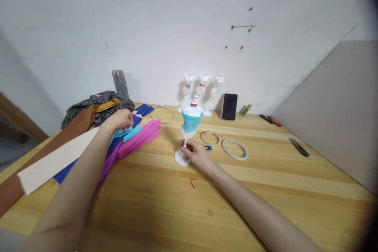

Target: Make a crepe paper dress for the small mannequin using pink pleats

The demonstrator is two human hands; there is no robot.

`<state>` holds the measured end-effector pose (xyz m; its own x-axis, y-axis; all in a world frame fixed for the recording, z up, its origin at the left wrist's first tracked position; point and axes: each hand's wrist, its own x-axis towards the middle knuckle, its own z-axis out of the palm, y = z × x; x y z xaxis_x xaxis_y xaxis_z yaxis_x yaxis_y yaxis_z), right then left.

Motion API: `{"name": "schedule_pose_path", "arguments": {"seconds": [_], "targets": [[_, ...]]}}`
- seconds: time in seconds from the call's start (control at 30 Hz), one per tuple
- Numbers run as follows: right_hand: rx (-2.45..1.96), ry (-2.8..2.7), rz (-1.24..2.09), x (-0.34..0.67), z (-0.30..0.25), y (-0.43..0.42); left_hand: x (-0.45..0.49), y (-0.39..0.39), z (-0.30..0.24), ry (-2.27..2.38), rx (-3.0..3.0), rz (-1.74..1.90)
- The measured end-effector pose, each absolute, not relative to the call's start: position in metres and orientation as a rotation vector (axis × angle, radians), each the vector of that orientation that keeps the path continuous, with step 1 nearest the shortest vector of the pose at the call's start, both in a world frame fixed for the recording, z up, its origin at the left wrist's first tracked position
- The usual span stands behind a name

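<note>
Right hand [197,154]: fingers pinched on the stem of one teal-dressed doll stand [191,123], upright mid-table.
Left hand [121,119]: closed on light-blue paper [130,132].
Behind: three bare stands [202,86].
Rings: two [234,149].

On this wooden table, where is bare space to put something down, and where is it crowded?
Bare wood lies near the front edge, between the two forearms around the small red hook, and on the right between the tape ring and the scissors. It is crowded on the left, where the paper strips lie, and along the wall by the figures and phone.
</note>
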<state>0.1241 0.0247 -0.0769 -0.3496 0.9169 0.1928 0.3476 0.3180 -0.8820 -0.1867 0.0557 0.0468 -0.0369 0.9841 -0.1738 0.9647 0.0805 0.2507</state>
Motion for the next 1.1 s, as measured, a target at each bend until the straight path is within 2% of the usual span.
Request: {"name": "schedule_pose_path", "arguments": {"seconds": [0.1, 0.37, 0.7, 1.1], "targets": [[-1.103, -1.845, 1.014, 0.121, -0.080, 0.023, -0.188, 0.052, 0.028, 2.119, 2.007, -0.009], [-1.151, -1.933, 0.956, 0.119, -0.092, 0.020, -0.180, 0.052, 0.000, 2.278, 2.072, 0.060], [-1.207, -1.978, 0.913, 0.120, -0.091, 0.020, -0.155, 0.044, -0.028, 2.092, 2.195, 0.088], [-1.185, -2.002, 0.764, 0.122, -0.084, 0.020, -0.100, 0.011, -0.020, 1.936, 2.360, 0.130]]}}
